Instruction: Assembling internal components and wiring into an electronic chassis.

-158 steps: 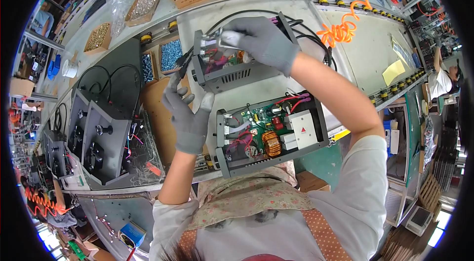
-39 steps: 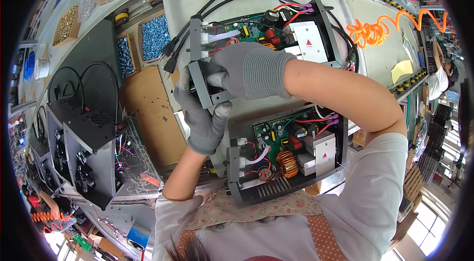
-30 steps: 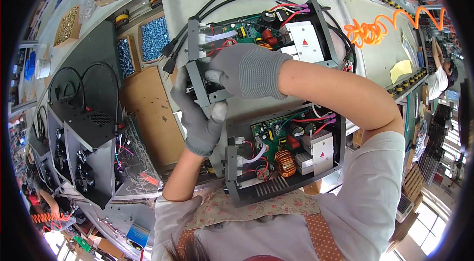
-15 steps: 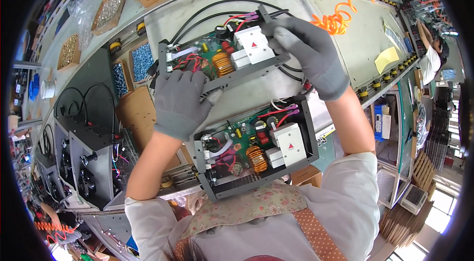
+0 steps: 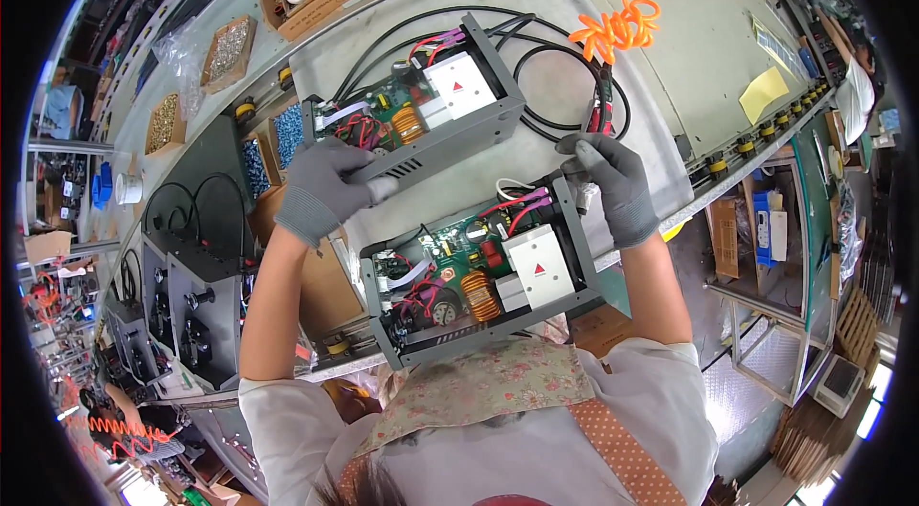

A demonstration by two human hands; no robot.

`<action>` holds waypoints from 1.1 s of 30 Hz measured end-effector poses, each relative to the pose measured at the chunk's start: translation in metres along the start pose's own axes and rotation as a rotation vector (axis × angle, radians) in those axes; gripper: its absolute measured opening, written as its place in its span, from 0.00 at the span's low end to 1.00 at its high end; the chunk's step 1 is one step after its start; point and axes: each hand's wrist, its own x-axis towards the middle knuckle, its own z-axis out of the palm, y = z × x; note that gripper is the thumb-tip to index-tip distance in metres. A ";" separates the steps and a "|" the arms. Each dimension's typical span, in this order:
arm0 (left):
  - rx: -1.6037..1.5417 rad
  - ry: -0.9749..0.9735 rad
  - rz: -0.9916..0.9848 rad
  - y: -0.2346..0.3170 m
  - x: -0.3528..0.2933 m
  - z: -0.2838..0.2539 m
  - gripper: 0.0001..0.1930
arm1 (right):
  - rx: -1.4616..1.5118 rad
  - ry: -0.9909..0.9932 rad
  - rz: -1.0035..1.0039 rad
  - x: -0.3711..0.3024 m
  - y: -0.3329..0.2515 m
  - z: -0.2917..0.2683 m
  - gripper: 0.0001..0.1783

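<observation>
Two open dark-grey metal housings with green circuit boards lie one beyond the other. On the far housing (image 5: 436, 140), tilted so that its slotted near side shows, my left hand (image 5: 328, 188) grips the left end of the near wall. Its fingers are over the rim and its thumb is outside. By the far right corner of the near housing (image 5: 479, 338), my right hand (image 5: 613, 182) is closed round a red and black air screwdriver (image 5: 601, 112). The tool's metal end sticks out below the fingers; the grip itself is partly hidden. Both hands wear grey gloves.
Black cables (image 5: 546, 42) loop behind the far housing. An orange coiled hose (image 5: 617, 27) hangs at the upper right. Boxes of blue screws (image 5: 287, 134) stand left; more cardboard boxes (image 5: 325, 3) sit beyond. Black housings (image 5: 196, 267) are stacked at left.
My right hand has let go of the far housing's right end and come nearer, to the screwdriver. The far housing has tipped, showing its slotted side. My left hand stays on it.
</observation>
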 end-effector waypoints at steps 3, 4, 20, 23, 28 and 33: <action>-0.195 0.124 -0.142 0.003 0.006 0.006 0.20 | 0.060 0.039 0.020 -0.002 0.011 0.004 0.19; -0.152 0.232 -0.202 0.006 0.010 0.010 0.23 | 0.051 0.040 0.015 -0.004 0.012 0.004 0.19; 0.445 0.445 -0.217 0.018 0.023 0.022 0.18 | 0.072 -0.011 0.051 -0.026 0.024 0.002 0.17; 0.489 0.668 0.068 0.032 0.004 0.020 0.13 | 0.065 0.042 0.013 -0.034 0.020 0.000 0.16; -0.035 0.163 0.362 0.094 -0.070 0.001 0.14 | 0.005 0.138 -0.093 -0.071 0.007 0.013 0.15; 0.173 -0.217 0.271 0.109 -0.133 0.041 0.26 | -0.325 0.249 -0.428 -0.080 0.012 0.028 0.13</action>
